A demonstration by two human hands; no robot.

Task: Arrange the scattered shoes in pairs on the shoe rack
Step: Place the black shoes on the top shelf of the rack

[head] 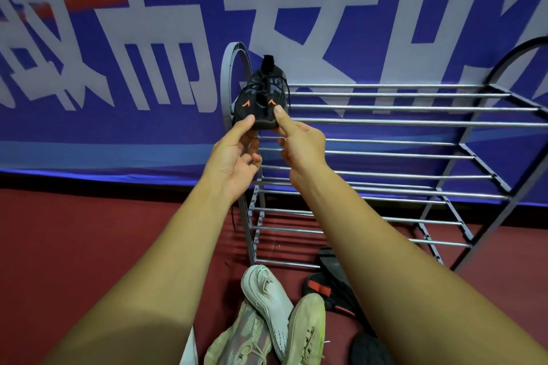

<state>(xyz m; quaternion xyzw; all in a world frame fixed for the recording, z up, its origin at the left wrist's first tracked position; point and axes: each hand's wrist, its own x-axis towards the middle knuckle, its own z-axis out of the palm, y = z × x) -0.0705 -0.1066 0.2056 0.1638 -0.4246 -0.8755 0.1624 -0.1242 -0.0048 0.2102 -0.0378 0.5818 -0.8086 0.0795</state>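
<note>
Shoe rack [415, 109] on red floor [89, 231] by banner [118, 24]

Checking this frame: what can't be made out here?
Head view:
Black shoes: undersides hidden by left hand and right hand.
Dark floor shoes: partly behind the right forearm.
Beige shoes: cut by the bottom edge.
Shoe rack: right end beyond the frame.

I've got the metal shoe rack [385, 121] standing on the red floor [89, 234], black shoes [256, 101] at its top tier's left end, pale sneakers [267, 299] and dark shoes [335, 272] down on the floor.
</note>
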